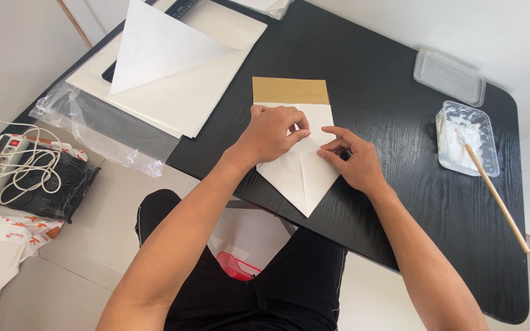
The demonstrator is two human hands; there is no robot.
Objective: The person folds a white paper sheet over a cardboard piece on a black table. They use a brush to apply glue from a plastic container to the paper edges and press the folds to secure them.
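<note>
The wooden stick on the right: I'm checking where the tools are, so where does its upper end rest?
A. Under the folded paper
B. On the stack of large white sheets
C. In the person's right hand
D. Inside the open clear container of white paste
D: the wooden stick leans with its upper end in the white paste of the open clear container, away from both hands.

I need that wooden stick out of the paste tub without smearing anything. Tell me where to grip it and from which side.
Grip the wooden stick on its bare lower half, which juts past the tub rim toward the table's near edge. Come from the right with the right hand. The stick lies slanted, its far end buried in white paste, so the free end looks clean and open.
</note>
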